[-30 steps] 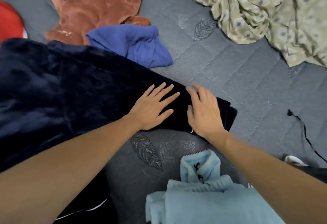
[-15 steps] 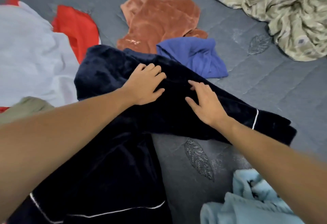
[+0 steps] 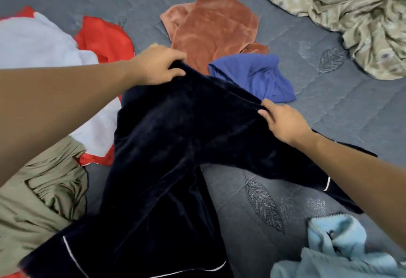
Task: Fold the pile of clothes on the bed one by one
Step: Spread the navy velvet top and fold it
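Observation:
Dark navy velvet trousers (image 3: 167,150) with thin white piping lie spread on the grey bed (image 3: 329,119), legs splayed toward me. My left hand (image 3: 158,66) grips the far left corner of their waistband. My right hand (image 3: 283,121) pinches the waistband's right end, fingers curled over the edge. Around them lie a rust velvet garment (image 3: 211,27), a blue garment (image 3: 254,75), a red garment (image 3: 103,38), a white-grey garment (image 3: 37,44), an olive garment (image 3: 37,200) and a light blue fleece (image 3: 338,253).
A crumpled beige patterned sheet (image 3: 351,14) fills the far right corner. Bare grey quilted mattress with leaf prints shows between the trouser legs and to the right of the blue garment.
Both hands have moved from lying flat on the navy fabric to its far edge and have taken hold of the waistband. The view has swung left, showing more garments.

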A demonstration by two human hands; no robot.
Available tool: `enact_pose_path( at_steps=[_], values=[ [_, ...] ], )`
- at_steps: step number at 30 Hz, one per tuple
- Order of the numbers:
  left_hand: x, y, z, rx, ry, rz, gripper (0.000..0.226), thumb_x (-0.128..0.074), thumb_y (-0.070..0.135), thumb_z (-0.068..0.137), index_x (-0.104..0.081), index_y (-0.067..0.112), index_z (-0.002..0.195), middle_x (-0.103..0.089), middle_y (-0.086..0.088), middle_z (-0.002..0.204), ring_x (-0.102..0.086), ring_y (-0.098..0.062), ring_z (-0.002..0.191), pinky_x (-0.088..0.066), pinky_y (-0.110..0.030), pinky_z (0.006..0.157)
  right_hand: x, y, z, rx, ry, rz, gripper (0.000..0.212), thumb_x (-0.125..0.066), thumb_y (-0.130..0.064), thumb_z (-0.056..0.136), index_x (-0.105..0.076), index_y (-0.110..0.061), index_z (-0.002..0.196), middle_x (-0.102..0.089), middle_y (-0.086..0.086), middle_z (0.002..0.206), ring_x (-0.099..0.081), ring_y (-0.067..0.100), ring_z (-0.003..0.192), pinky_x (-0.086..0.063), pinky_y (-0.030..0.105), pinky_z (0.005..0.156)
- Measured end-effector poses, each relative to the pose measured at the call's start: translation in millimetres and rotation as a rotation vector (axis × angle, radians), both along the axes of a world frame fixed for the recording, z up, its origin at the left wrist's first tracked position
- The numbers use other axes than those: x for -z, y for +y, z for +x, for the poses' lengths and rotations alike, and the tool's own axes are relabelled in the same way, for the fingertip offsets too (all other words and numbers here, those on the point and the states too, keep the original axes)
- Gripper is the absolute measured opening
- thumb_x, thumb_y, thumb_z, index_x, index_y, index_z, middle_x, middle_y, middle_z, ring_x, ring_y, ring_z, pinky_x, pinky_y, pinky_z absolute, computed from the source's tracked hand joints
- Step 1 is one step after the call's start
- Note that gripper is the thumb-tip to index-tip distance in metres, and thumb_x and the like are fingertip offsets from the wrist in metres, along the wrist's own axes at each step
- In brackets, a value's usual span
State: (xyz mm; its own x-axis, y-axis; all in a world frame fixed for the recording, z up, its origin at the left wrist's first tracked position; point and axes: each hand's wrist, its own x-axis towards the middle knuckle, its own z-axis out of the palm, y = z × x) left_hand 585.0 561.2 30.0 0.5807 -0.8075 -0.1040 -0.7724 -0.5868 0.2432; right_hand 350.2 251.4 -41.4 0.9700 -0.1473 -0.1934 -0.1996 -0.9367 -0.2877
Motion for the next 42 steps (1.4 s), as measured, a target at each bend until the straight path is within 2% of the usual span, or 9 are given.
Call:
enact_pose_path(
  at_steps=[3,8,11,15,22,28,35,38,42],
  values=[
    [6,-17,2,-0.044,-0.068,-0.071,0.027,-0.071,0.041,0.094,-0.054,0.019,0.096,-0.063,-0.006,0.098,-0.057,-0.034,0.101,-0.037,-0.045,0.086,1,-15,-3,0.073,-0.019,-0.127,0.027,-0.044,-0.038,0.108,-0.050,-0.012,0.107,-0.065,0.023,0.092,-0.062,0.048,0.085,-0.038,0.044,0.064],
    [46,-14,-31,-0.248,-0.262,0.009,0.047,-0.060,0.033,0.096,-0.051,0.016,0.140,-0.045,-0.019,0.145,-0.043,-0.039,0.131,-0.034,-0.050,0.104,11,18,-9,0.105,-0.087,-0.326,0.039,-0.060,-0.028,0.097,-0.051,-0.012,0.131,-0.050,0.017,0.132,-0.048,0.040,0.117,-0.045,0.052,0.090],
    [59,10,-67,-0.229,-0.218,-0.095,0.064,-0.049,0.036,0.096,-0.040,0.015,0.156,-0.034,-0.019,0.161,-0.034,-0.038,0.147,-0.027,-0.053,0.120,5,81,-5,-0.044,-0.268,-0.177,0.058,-0.055,-0.027,0.097,-0.043,-0.011,0.151,-0.038,0.014,0.157,-0.040,0.034,0.139,-0.036,0.047,0.109],
    [79,50,-119,-0.196,-0.150,-0.009,0.066,-0.041,0.042,0.101,-0.032,0.019,0.162,-0.021,-0.018,0.170,-0.019,-0.038,0.156,-0.018,-0.057,0.125,19,156,-10,-0.271,-0.191,-0.091,0.063,-0.038,-0.035,0.108,-0.020,-0.016,0.165,-0.015,0.007,0.173,-0.016,0.026,0.159,-0.020,0.046,0.127],
    [84,93,-195,-0.414,-0.051,-0.061,0.064,-0.044,0.043,0.106,-0.023,0.024,0.165,-0.011,-0.013,0.173,-0.010,-0.034,0.159,-0.016,-0.052,0.127,25,236,-51,-0.089,-0.155,0.069,0.070,-0.046,-0.031,0.103,-0.016,-0.016,0.165,-0.006,0.006,0.174,-0.004,0.024,0.161,-0.013,0.049,0.129],
    [77,185,-312,-0.646,0.128,0.039,0.080,-0.042,0.063,0.098,-0.023,0.021,0.164,-0.043,-0.013,0.156,-0.045,-0.036,0.139,-0.040,-0.051,0.108,24,308,-137,-0.295,-0.041,0.109,0.069,-0.052,-0.025,0.096,-0.031,-0.015,0.161,-0.018,0.005,0.172,-0.009,0.024,0.160,-0.011,0.050,0.129],
    [61,253,-406,-0.857,0.123,0.180,0.082,-0.046,0.084,0.078,-0.055,0.022,0.131,-0.063,-0.003,0.117,-0.058,-0.031,0.111,-0.040,-0.046,0.091,1,353,-183,-0.377,-0.036,0.187,0.079,-0.064,-0.017,0.085,-0.033,-0.017,0.158,-0.029,0.007,0.162,-0.029,0.027,0.148,-0.038,0.044,0.115],
    [54,272,-430,-0.882,0.138,0.142,0.069,-0.066,0.076,0.073,-0.057,0.022,0.115,-0.067,0.000,0.110,-0.060,-0.030,0.107,-0.038,-0.044,0.085,-9,378,-195,-0.258,-0.034,0.396,0.062,-0.065,-0.023,0.089,-0.046,-0.020,0.148,-0.041,0.000,0.140,-0.042,0.021,0.127,-0.050,0.040,0.100],
    [37,259,-461,-0.768,0.180,-0.127,0.064,-0.084,0.046,0.076,-0.058,0.017,0.127,-0.068,0.000,0.116,-0.061,-0.027,0.108,-0.042,-0.042,0.088,-31,397,-200,0.373,0.331,1.150,0.062,-0.068,-0.056,0.090,-0.056,-0.030,0.144,-0.057,-0.008,0.136,-0.055,0.008,0.126,-0.045,0.041,0.114]
  ],
)
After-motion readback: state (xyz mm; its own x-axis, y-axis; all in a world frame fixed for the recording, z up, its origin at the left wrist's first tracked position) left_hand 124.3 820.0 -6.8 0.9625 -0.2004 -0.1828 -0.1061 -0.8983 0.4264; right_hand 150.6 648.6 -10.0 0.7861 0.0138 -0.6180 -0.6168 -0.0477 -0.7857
